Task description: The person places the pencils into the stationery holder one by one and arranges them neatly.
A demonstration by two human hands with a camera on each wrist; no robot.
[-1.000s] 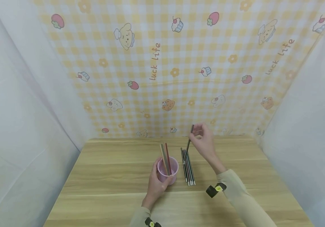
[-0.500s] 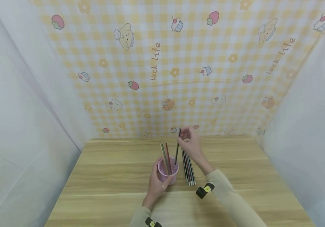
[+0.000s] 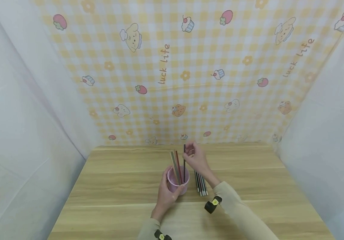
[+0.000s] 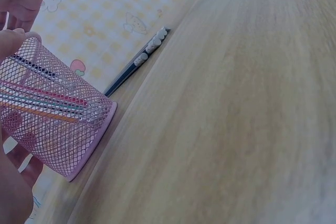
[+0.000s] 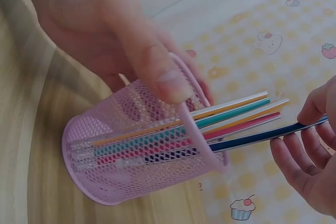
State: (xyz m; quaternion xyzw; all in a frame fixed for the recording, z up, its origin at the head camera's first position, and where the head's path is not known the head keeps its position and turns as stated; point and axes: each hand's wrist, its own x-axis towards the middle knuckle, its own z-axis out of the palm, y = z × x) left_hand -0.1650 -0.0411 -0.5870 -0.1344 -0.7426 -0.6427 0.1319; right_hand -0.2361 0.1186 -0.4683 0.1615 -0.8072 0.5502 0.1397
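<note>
A pink mesh pen cup [image 3: 173,188] stands on the wooden table, and my left hand [image 3: 165,196] grips it round the side, thumb at the rim. Inside it lean several pencils [image 5: 231,116] in orange, teal and red. Between thumb and fingers, my right hand [image 3: 197,160] pinches a dark blue pencil [image 5: 252,136] near its upper end. Its lower end, with a white tip, is inside the cup, seen through the mesh in the right wrist view; I cannot tell whether it touches the bottom.
Several dark pencils [image 3: 201,185] with white ends lie side by side on the table [image 3: 114,193], just right of the cup and partly under my right forearm. A yellow checked cloth [image 3: 147,110] hangs behind the table, with white sheets [image 3: 24,133] at the sides.
My right hand has moved left from above the lying pencils to the cup, then down, bringing the dark blue pencil into it. My left hand has stayed on the cup.
</note>
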